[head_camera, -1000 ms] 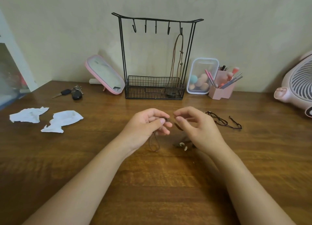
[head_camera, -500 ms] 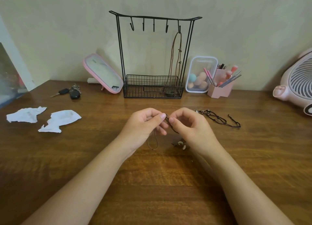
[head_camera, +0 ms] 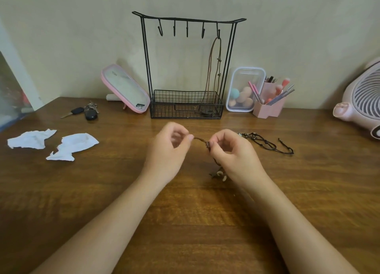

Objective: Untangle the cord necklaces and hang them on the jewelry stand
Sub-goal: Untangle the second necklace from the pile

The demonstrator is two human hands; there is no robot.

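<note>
A brown cord necklace (head_camera: 200, 140) is stretched taut between my two hands above the wooden table. My left hand (head_camera: 168, 150) pinches one end with thumb and forefinger. My right hand (head_camera: 232, 152) pinches a knot on the other side, and the cord's pendant beads (head_camera: 220, 174) rest on the table beneath it. A black cord necklace (head_camera: 267, 144) lies loose on the table just right of my right hand. The black wire jewelry stand (head_camera: 187, 68) is at the back by the wall, with one brown necklace (head_camera: 214, 68) hanging from its rightmost hook into the basket.
Two crumpled white papers (head_camera: 72, 146) lie at the left, keys (head_camera: 86, 111) behind them. A pink mirror (head_camera: 125, 88) leans left of the stand. A clear box of sponges (head_camera: 242, 90), a pink brush holder (head_camera: 269, 103) and a pink fan (head_camera: 362, 97) sit at the right.
My hands have pulled apart, drawing the brown cord straight between them. The loop that hung below my left hand is gone.
</note>
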